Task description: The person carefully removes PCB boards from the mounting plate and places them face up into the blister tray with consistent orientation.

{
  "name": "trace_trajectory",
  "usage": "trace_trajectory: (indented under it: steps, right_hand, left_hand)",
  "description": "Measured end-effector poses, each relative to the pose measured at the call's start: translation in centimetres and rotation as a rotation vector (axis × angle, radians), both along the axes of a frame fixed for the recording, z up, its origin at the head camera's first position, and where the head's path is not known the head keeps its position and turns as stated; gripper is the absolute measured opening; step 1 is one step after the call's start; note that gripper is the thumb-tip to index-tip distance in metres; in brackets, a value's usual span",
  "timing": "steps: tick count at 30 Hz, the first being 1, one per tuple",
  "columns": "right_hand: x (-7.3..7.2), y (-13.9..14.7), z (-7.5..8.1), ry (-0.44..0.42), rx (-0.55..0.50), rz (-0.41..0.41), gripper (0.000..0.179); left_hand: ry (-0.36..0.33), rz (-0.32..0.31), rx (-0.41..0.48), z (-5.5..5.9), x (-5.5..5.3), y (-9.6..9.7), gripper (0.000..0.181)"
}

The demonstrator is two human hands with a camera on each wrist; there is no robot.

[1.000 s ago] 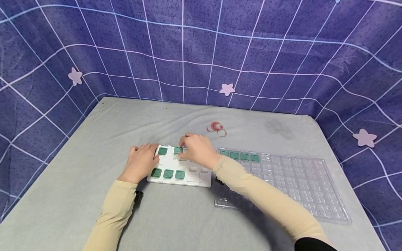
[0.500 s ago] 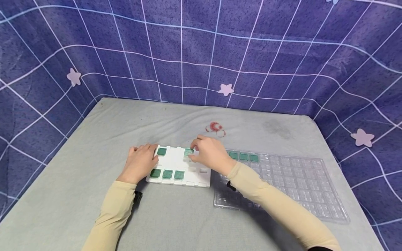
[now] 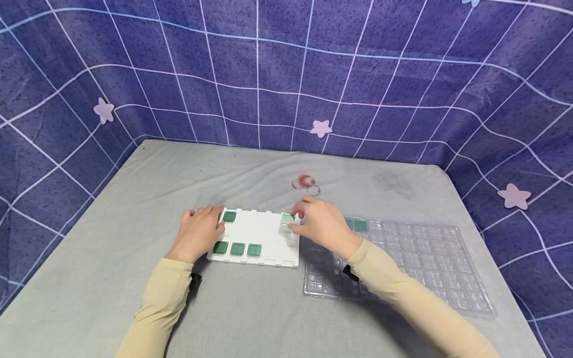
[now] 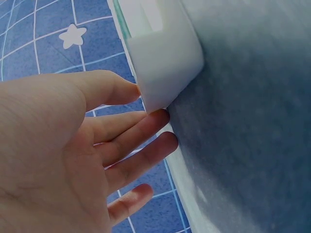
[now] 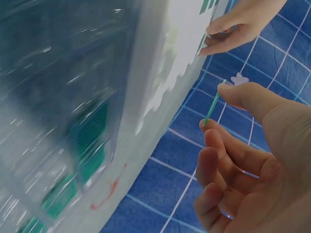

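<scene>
A white slotted tray lies flat on the cloth. My left hand holds its left end, the thumb and fingertips at the edge in the left wrist view. Between the thumb and index finger of my right hand a small green perforated circuit board is pinched by its edges, over the white tray's far right part. Another green board sits in the tray's far left slot, and several more, such as a green board, line the near row.
A clear plastic blister tray with many pockets lies on the right. Green boards sit in its far row, some hidden by the right hand. A red ring-shaped mark is on the cloth. A blue gridded curtain surrounds the table.
My right hand has moved right along the white tray's far row, carrying the green circuit board from near the second slot toward the right end. The left hand stays at the tray's left end.
</scene>
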State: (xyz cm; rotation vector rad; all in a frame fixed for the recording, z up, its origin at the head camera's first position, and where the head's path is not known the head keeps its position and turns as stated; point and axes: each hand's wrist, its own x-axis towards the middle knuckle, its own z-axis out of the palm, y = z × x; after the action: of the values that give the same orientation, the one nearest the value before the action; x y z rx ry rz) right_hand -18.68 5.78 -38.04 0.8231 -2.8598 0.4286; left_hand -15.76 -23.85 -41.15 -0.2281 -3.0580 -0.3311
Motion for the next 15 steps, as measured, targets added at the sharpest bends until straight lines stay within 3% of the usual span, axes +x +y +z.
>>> trace_trajectory:
  steps: [15]
  right_hand:
    - [0.2,4.9,-0.6,-0.003,-0.001,-0.089,0.031]
  left_hand:
    - [0.013,-0.002,0.013,-0.1,-0.1,-0.1,0.044]
